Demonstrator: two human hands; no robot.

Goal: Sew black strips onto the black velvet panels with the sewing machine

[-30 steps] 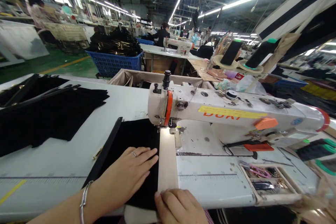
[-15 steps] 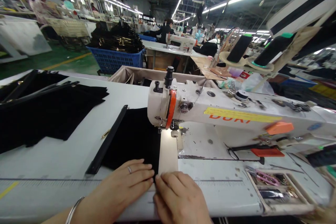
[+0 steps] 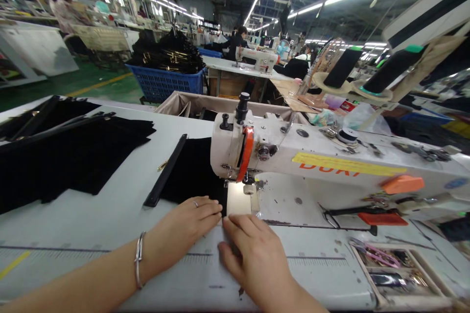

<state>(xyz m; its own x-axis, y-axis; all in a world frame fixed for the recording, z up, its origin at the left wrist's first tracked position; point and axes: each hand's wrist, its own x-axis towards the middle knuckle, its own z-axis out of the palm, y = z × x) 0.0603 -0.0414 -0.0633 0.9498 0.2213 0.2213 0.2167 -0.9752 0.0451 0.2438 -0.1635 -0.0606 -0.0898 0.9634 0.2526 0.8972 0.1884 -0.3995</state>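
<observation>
My left hand (image 3: pixel 179 232), with a ring and a bangle, lies with fingers stretched over the near edge of a black fabric panel (image 3: pixel 196 168). A stiff black strip (image 3: pixel 167 171) runs along the panel's left side, with a small gold-coloured metal piece (image 3: pixel 162 165) beside it. Beside the left hand, my right hand (image 3: pixel 259 254) rests palm down, fingers extended and thumb apart. Its fingertips touch the near end of a pale plate or strip (image 3: pixel 237 200) at the panel's right edge. The sewing machine's (image 3: pixel 229 151) head stands over the panel's far right part and hides its needle point.
More black fabric pieces (image 3: pixel 73 156) lie stacked at left. A compartment tray (image 3: pixel 400 271) holds small tools at right, below black thread cones (image 3: pixel 343 66). Behind the table stand a fabric-lined bin (image 3: pixel 172 107) and a loaded blue basket (image 3: pixel 169 85). Co-workers sit farther off.
Both hands have moved forward, away from the table's front edge. The black panel and its strip have slid farther under the machine head. The view has shifted slightly.
</observation>
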